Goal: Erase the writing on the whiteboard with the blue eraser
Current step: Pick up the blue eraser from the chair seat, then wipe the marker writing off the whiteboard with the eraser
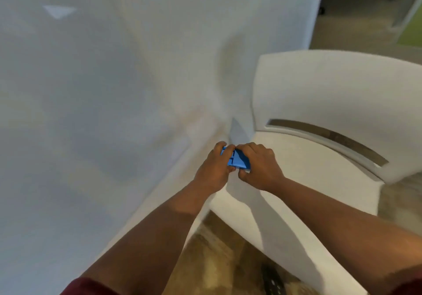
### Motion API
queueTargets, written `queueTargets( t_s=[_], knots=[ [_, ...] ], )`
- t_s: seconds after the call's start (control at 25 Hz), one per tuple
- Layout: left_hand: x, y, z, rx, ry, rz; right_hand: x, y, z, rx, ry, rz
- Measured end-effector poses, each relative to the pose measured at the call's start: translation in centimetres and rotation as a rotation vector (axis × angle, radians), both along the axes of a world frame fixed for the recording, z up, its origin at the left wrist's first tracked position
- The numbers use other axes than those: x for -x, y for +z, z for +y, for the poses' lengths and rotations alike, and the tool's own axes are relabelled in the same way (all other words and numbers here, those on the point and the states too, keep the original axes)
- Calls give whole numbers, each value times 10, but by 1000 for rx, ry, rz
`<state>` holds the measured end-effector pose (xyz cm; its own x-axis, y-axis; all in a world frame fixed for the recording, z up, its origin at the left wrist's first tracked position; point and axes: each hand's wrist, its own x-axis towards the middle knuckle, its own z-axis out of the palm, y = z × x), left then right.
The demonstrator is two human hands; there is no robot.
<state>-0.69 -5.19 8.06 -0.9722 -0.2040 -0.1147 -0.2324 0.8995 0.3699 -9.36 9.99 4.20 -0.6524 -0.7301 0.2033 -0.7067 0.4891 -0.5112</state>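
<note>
The blue eraser [237, 160] is a flat rectangular block held between both hands, low in the middle of the head view. My left hand [214, 169] grips its left end with the fingers curled over the top. My right hand [259, 166] grips its right end. The whiteboard [114, 89] fills the left and top of the view as a large pale surface. I can make out no writing on it in this blurred frame. The eraser is held in front of the board's lower right part; whether it touches the board I cannot tell.
A white moulded chair [331, 102] with a slot in its backrest stands right of the board, its seat just beneath my hands. Brown patterned floor [217, 260] lies below. Past the board's right edge there is open floor and a green panel [413, 32].
</note>
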Motion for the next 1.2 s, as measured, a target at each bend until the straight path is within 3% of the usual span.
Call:
queueTargets(
  t_s=[0.28,0.52,0.72,0.88,1.08,1.2],
  knots=[
    [-118,171,-98,256,211,383,-65,176,-135,309,235,249],
    [-281,325,-166,599,288,780,-206,343,-241,712,389,460],
    [-422,431,-200,859,319,909,-331,451,-304,968,522,585],
    [-511,494,-221,1072,363,972,-389,499,-338,1065,636,740],
    [-604,549,-258,1234,761,1230,-393,555,-368,1223,418,648],
    [-614,539,-286,1231,809,1281,-394,584,-387,1298,302,517]
  ],
)
